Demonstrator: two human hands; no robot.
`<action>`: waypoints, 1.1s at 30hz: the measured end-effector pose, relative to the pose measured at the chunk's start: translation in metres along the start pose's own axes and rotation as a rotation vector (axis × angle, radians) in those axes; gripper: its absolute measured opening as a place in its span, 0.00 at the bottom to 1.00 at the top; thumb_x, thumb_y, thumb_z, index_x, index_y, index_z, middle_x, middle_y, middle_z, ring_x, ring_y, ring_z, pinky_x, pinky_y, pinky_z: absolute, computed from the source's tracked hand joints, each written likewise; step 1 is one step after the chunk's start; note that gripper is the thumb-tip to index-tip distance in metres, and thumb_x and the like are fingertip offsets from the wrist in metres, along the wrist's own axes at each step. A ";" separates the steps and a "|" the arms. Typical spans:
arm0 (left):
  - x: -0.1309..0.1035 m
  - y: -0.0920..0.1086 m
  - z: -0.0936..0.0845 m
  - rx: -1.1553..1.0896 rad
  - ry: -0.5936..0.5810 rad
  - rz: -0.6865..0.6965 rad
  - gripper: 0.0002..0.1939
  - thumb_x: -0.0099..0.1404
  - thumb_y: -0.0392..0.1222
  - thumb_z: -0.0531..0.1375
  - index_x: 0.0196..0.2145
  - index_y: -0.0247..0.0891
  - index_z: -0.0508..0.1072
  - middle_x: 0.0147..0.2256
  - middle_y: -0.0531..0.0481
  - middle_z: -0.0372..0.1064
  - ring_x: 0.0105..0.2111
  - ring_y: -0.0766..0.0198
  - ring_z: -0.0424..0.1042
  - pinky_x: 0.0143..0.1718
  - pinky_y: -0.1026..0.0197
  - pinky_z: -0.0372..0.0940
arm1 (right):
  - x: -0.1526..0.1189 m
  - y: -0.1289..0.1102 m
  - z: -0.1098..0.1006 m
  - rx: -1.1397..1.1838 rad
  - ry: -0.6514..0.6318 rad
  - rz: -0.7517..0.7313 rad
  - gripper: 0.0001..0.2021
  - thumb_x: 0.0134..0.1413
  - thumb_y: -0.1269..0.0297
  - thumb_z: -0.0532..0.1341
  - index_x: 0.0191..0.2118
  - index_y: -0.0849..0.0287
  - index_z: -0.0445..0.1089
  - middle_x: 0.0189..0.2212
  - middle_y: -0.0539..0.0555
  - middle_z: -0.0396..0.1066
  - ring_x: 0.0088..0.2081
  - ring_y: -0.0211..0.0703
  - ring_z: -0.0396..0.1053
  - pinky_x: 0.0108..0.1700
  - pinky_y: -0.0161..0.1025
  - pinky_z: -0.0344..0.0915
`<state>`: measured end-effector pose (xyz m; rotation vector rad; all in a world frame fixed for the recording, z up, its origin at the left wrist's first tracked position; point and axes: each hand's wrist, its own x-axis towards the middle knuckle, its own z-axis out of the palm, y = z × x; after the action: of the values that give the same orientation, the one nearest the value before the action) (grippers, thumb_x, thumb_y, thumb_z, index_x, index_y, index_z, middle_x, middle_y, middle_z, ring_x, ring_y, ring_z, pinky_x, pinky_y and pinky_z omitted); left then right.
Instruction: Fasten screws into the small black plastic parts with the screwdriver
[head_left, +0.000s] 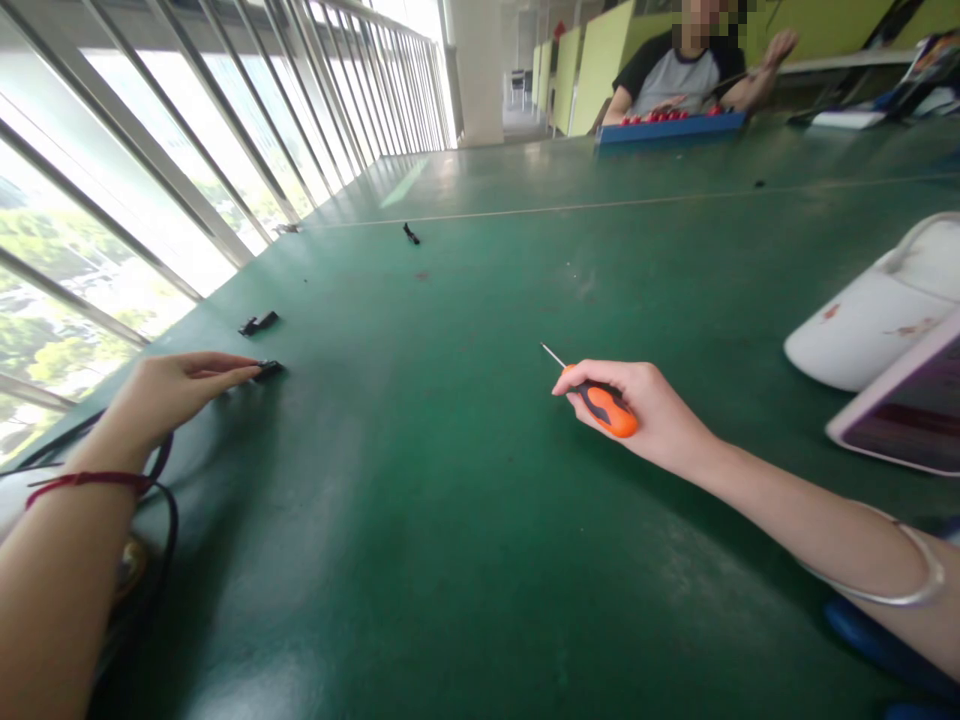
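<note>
My right hand [637, 405] is wrapped round the orange and dark grey handle of a screwdriver [611, 411]. Its thin metal shaft points up and left, over the green table [420, 520]. At the left, the fingertips of my left hand [187, 385] pinch a small black part [268, 370] at or just above the tabletop; its kind is too small to make out. Just beyond it lies another small black part [259, 323]. Farther back on the table is a third black piece [411, 234].
White railing bars [202, 130] run along the left edge. Dark cables [171, 520] lie by my left forearm. A white container [870, 320] and a pink-edged device [907, 410] stand at the right. Across the table, a person [652, 75] sits behind a blue tray [671, 128] with red items.
</note>
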<state>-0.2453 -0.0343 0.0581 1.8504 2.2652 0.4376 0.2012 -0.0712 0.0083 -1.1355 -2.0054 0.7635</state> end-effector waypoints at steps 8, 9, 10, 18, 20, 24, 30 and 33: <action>0.005 -0.002 0.002 0.007 0.001 -0.028 0.21 0.55 0.60 0.58 0.40 0.44 0.72 0.34 0.61 0.74 0.40 0.64 0.68 0.41 0.67 0.58 | 0.001 0.003 0.001 0.012 -0.007 -0.009 0.10 0.44 0.76 0.58 0.33 0.58 0.71 0.25 0.47 0.68 0.26 0.32 0.65 0.32 0.32 0.61; 0.006 -0.003 0.002 0.024 -0.004 -0.035 0.21 0.55 0.59 0.58 0.40 0.45 0.72 0.34 0.61 0.74 0.40 0.64 0.68 0.40 0.68 0.58 | 0.001 0.003 0.001 0.013 -0.010 -0.006 0.10 0.44 0.76 0.58 0.33 0.58 0.71 0.25 0.47 0.68 0.26 0.32 0.65 0.31 0.32 0.61; 0.008 -0.004 0.003 0.041 -0.007 -0.044 0.20 0.55 0.58 0.58 0.40 0.45 0.73 0.34 0.60 0.74 0.40 0.64 0.68 0.40 0.68 0.58 | 0.001 0.003 0.001 0.013 -0.013 -0.003 0.10 0.44 0.76 0.58 0.33 0.58 0.71 0.25 0.47 0.68 0.26 0.32 0.65 0.31 0.32 0.61; 0.022 -0.011 0.006 0.085 -0.049 -0.090 0.21 0.52 0.54 0.59 0.42 0.44 0.73 0.34 0.58 0.75 0.39 0.63 0.71 0.37 0.68 0.60 | 0.001 0.002 0.000 -0.010 -0.008 0.004 0.08 0.44 0.74 0.58 0.33 0.58 0.71 0.24 0.47 0.68 0.26 0.32 0.65 0.30 0.32 0.61; 0.023 -0.011 0.007 0.102 -0.046 -0.102 0.21 0.52 0.54 0.59 0.42 0.43 0.73 0.35 0.56 0.75 0.38 0.62 0.72 0.36 0.68 0.61 | 0.001 0.001 0.000 -0.030 -0.011 -0.001 0.08 0.44 0.74 0.58 0.33 0.58 0.71 0.25 0.47 0.69 0.25 0.33 0.65 0.31 0.33 0.63; 0.020 0.005 0.010 0.149 0.019 -0.107 0.21 0.51 0.54 0.60 0.39 0.41 0.75 0.32 0.52 0.75 0.36 0.58 0.72 0.35 0.64 0.62 | 0.002 0.000 0.001 -0.116 0.053 -0.018 0.06 0.46 0.71 0.58 0.32 0.57 0.70 0.25 0.47 0.70 0.27 0.35 0.67 0.51 0.48 0.63; -0.002 0.103 0.032 -0.092 0.036 0.228 0.20 0.52 0.54 0.61 0.38 0.37 0.76 0.31 0.48 0.76 0.33 0.57 0.73 0.38 0.58 0.65 | 0.001 -0.005 0.001 -0.149 0.227 -0.088 0.03 0.49 0.70 0.57 0.30 0.55 0.67 0.27 0.45 0.72 0.27 0.34 0.69 0.63 0.56 0.48; -0.013 0.165 0.059 -0.338 -0.077 0.438 0.15 0.51 0.48 0.63 0.33 0.34 0.76 0.32 0.46 0.76 0.34 0.59 0.74 0.39 0.60 0.67 | 0.001 -0.006 0.000 -0.129 0.266 -0.114 0.03 0.51 0.69 0.57 0.31 0.54 0.67 0.28 0.45 0.72 0.28 0.34 0.69 0.61 0.53 0.55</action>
<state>-0.0707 -0.0104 0.0578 2.1201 1.6039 0.7452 0.1982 -0.0733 0.0136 -1.1205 -1.8955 0.4061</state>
